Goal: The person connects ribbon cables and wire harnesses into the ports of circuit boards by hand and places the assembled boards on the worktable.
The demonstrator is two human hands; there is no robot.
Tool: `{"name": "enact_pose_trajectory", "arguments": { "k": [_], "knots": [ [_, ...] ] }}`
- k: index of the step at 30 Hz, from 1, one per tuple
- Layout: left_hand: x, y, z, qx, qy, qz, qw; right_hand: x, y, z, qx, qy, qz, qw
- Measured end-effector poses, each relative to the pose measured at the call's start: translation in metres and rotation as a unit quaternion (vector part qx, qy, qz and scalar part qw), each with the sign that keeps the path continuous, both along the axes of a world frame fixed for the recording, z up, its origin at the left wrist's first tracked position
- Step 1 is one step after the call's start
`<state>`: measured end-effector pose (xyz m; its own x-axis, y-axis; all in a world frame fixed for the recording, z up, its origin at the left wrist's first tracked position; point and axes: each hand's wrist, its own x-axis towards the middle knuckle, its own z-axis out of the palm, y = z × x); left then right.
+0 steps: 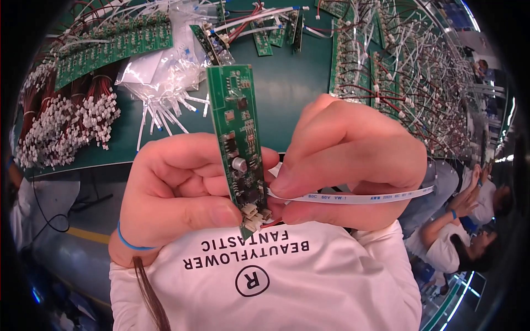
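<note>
Dark green worktable (298, 83) spans the upper half of the frame, with bare surface top centre; grey floor with a yellow line (88, 235) shows lower left, and co-workers (441, 237) sit along the right edge, distorted by the lens. Main item is a long green circuit board (237, 127), mid-frame, held up off the table, standing near upright with its component side visible: silver can capacitor (238, 164) below the middle, cream connectors (251, 218) at the bottom end. Left hand (171, 187) grips the board: thumb pressing the lower left edge, fingers curled behind it. Blue band (132, 240) on that wrist. Right hand (353, 149) is closed to a tight pinch on the white ribbon cable (359, 197), fingertips right at the board's lower right edge; the ribbon runs from there rightward across the front of the hand. Can't tell if its end is seated, fingertips and edge hide it. Short red wire (270, 223) shows by the connectors. Upper left: a panel of joined boards (116, 49) above bundled red-black leads with white plugs (72, 121). Next to it, clear plastic bags (165, 66), loose ribbon ends (160, 116) poking out beneath. Top centre: a few small boards (262, 38). Upper right: dense rows of wired boards (381, 66).
</note>
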<state>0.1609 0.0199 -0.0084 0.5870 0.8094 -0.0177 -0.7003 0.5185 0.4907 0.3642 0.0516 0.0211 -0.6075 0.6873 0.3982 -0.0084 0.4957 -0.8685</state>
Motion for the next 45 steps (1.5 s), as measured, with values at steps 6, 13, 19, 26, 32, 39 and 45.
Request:
{"name": "enact_pose_trajectory", "arguments": {
  "k": [6,13,19,26,32,39,45],
  "knots": [
    [0.014,-0.011,0.015,-0.082,0.18,0.06,0.978,0.005,-0.012,0.0,-0.112,0.014,-0.042,0.993],
    [0.014,-0.013,-0.009,0.202,0.218,0.12,0.947,0.008,-0.024,0.001,0.029,-0.044,-0.086,0.995],
    [0.01,-0.014,-0.014,0.263,0.286,0.096,0.916,0.002,-0.031,-0.004,0.173,-0.086,-0.167,0.967],
    [0.013,-0.006,-0.009,0.276,0.352,0.047,0.893,0.0,-0.031,-0.021,0.158,-0.037,-0.202,0.966],
    [0.025,-0.012,-0.022,0.164,0.181,0.13,0.961,0.004,-0.029,-0.013,0.077,-0.05,-0.167,0.982],
    [0.022,-0.007,-0.026,0.223,0.207,0.106,0.947,0.004,-0.03,-0.016,0.074,-0.038,-0.175,0.981],
    [0.029,-0.011,-0.021,0.14,0.177,0.137,0.965,-0.001,-0.033,-0.02,0.125,-0.023,-0.216,0.968]
  ]
}}
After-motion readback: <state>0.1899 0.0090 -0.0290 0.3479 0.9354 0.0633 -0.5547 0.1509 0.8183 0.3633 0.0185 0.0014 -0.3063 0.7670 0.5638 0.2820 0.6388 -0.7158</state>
